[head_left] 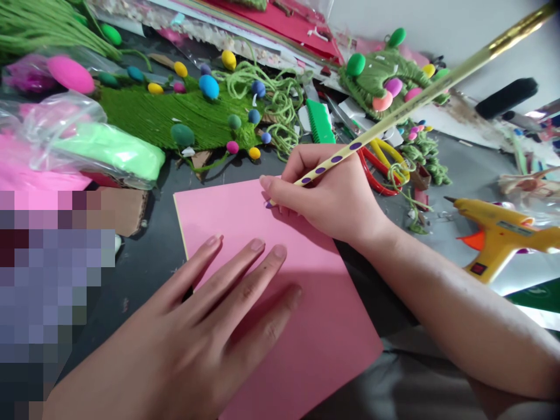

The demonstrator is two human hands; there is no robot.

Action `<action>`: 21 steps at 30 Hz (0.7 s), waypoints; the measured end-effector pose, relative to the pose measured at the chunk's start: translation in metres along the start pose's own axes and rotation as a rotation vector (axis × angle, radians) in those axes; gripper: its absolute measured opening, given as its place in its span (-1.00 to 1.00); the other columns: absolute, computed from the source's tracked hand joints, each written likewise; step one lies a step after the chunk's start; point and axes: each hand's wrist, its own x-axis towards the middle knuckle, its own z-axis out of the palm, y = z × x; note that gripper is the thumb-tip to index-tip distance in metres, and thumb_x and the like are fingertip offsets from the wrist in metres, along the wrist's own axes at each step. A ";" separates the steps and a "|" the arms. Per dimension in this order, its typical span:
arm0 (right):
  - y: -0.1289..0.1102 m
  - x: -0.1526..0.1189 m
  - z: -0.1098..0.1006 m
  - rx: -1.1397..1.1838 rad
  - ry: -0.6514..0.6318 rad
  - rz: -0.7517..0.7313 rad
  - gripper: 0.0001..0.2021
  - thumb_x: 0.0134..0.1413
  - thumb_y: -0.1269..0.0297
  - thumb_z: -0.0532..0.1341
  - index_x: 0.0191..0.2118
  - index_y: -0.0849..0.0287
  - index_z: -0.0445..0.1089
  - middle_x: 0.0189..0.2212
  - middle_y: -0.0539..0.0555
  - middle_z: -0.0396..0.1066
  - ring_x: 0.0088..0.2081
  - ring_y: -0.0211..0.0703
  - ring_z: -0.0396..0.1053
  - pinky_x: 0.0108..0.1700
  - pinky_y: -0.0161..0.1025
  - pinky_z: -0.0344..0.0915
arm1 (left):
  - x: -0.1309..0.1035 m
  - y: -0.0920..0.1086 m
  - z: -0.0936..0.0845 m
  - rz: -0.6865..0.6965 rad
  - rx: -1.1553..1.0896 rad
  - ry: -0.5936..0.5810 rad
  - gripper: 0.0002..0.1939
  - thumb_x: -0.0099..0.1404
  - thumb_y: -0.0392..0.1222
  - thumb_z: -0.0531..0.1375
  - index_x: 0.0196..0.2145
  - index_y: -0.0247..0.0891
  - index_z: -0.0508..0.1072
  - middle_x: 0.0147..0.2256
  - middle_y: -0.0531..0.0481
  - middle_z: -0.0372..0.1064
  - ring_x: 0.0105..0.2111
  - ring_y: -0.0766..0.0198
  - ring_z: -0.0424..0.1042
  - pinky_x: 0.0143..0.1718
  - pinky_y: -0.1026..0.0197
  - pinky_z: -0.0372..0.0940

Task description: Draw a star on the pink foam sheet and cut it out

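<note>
A sheet of pink paper (315, 315) lies on the dark table, its lower part in shadow. My left hand (210, 326) rests over its left side, fingers spread apart and nearly flat. Near the sheet's upper edge, my right hand (332, 192) grips a pale yellow pencil (376, 129) with purple spots and a gold band. The pencil slants up to the right, its dark tip at the paper. A small faint mark shows beside the tip. Below the right hand, part of the sheet is hidden.
Green yarn pieces with coloured egg-shaped beads (175, 114) lie behind the paper. Red-and-yellow-handled scissors (380, 175) and a green comb (320, 121) sit beyond my right hand. At right is a yellow glue gun (503, 230); at left, a bagged light-green bundle (109, 151).
</note>
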 end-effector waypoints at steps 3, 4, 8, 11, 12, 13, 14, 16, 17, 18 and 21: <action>-0.001 0.000 0.000 0.007 0.009 -0.005 -0.69 0.22 0.35 0.39 -0.50 0.11 0.32 -0.57 0.01 0.51 -0.51 -0.21 0.49 -0.49 -0.28 0.41 | 0.000 -0.001 0.000 0.001 0.012 0.001 -0.28 0.40 -0.03 0.12 0.46 -0.13 0.12 0.51 -0.19 -0.02 0.53 -0.13 -0.13 0.52 -0.29 -0.30; -0.001 0.000 0.000 0.005 0.006 -0.009 -0.69 0.22 0.36 0.39 -0.50 0.11 0.32 -0.58 0.01 0.50 -0.51 -0.21 0.49 -0.49 -0.28 0.41 | 0.000 -0.001 -0.001 0.002 0.015 -0.004 -0.28 0.40 -0.03 0.12 0.46 -0.12 0.12 0.51 -0.19 -0.01 0.53 -0.13 -0.13 0.52 -0.28 -0.31; -0.001 0.001 0.000 -0.023 -0.002 -0.016 -0.66 0.18 0.42 0.42 -0.52 0.11 0.29 -0.58 0.00 0.47 -0.52 -0.22 0.48 -0.49 -0.29 0.39 | 0.000 -0.002 -0.002 0.012 -0.001 -0.019 -0.27 0.39 -0.04 0.12 0.46 -0.16 0.12 0.51 -0.23 -0.04 0.53 -0.15 -0.17 0.51 -0.30 -0.32; 0.000 0.001 0.000 -0.020 0.002 -0.011 -0.67 0.20 0.41 0.40 -0.50 0.12 0.29 -0.57 0.00 0.47 -0.51 -0.22 0.48 -0.49 -0.30 0.39 | -0.001 -0.001 -0.002 0.005 -0.001 -0.035 -0.27 0.40 -0.02 0.11 0.46 -0.14 0.12 0.52 -0.20 -0.06 0.53 -0.16 -0.17 0.51 -0.31 -0.32; 0.000 0.001 0.000 -0.017 0.003 -0.011 -0.68 0.22 0.40 0.39 -0.49 0.12 0.30 -0.57 0.00 0.47 -0.51 -0.22 0.49 -0.49 -0.30 0.39 | -0.001 -0.001 -0.002 0.004 0.005 -0.038 -0.28 0.40 -0.02 0.10 0.46 -0.13 0.12 0.52 -0.19 -0.05 0.53 -0.16 -0.16 0.51 -0.31 -0.31; 0.001 0.001 0.000 -0.018 0.006 -0.013 -0.68 0.23 0.39 0.39 -0.49 0.12 0.30 -0.57 0.00 0.47 -0.51 -0.23 0.49 -0.49 -0.31 0.40 | -0.001 -0.001 -0.002 0.005 0.012 -0.036 -0.28 0.41 -0.03 0.10 0.46 -0.13 0.12 0.52 -0.18 -0.04 0.53 -0.16 -0.14 0.50 -0.31 -0.30; 0.001 0.001 0.000 -0.022 0.006 -0.018 -0.68 0.22 0.40 0.39 -0.49 0.12 0.29 -0.57 0.00 0.47 -0.51 -0.23 0.49 -0.49 -0.31 0.40 | -0.001 -0.001 -0.002 0.005 0.019 -0.031 -0.29 0.41 -0.03 0.10 0.46 -0.13 0.12 0.52 -0.18 -0.03 0.53 -0.15 -0.13 0.50 -0.31 -0.29; 0.001 0.001 0.000 -0.035 0.007 -0.033 -0.66 0.20 0.42 0.40 -0.51 0.12 0.28 -0.58 0.00 0.47 -0.51 -0.22 0.49 -0.50 -0.30 0.39 | -0.001 -0.001 -0.002 0.004 0.024 -0.022 -0.30 0.42 -0.04 0.09 0.46 -0.13 0.12 0.52 -0.18 -0.04 0.53 -0.14 -0.13 0.51 -0.31 -0.28; 0.001 0.001 0.000 -0.038 0.010 -0.036 -0.65 0.18 0.43 0.41 -0.52 0.12 0.28 -0.59 0.00 0.47 -0.51 -0.22 0.48 -0.51 -0.30 0.39 | -0.001 -0.001 -0.002 0.002 0.021 -0.018 -0.30 0.42 -0.04 0.10 0.46 -0.12 0.13 0.52 -0.18 -0.05 0.53 -0.14 -0.13 0.51 -0.31 -0.28; 0.001 0.001 0.000 -0.036 0.013 -0.037 -0.65 0.18 0.44 0.40 -0.53 0.12 0.28 -0.59 0.00 0.47 -0.52 -0.22 0.48 -0.52 -0.30 0.39 | -0.001 -0.001 -0.002 -0.001 0.018 -0.017 -0.30 0.42 -0.04 0.10 0.46 -0.12 0.13 0.52 -0.17 -0.06 0.53 -0.14 -0.14 0.51 -0.30 -0.28; 0.001 0.001 0.001 -0.025 0.029 -0.034 -0.67 0.20 0.43 0.39 -0.52 0.11 0.31 -0.61 -0.01 0.48 -0.53 -0.22 0.49 -0.54 -0.31 0.39 | -0.001 -0.001 -0.001 -0.006 0.003 -0.017 -0.30 0.41 -0.03 0.12 0.45 -0.11 0.14 0.53 -0.16 -0.09 0.54 -0.13 -0.16 0.52 -0.30 -0.31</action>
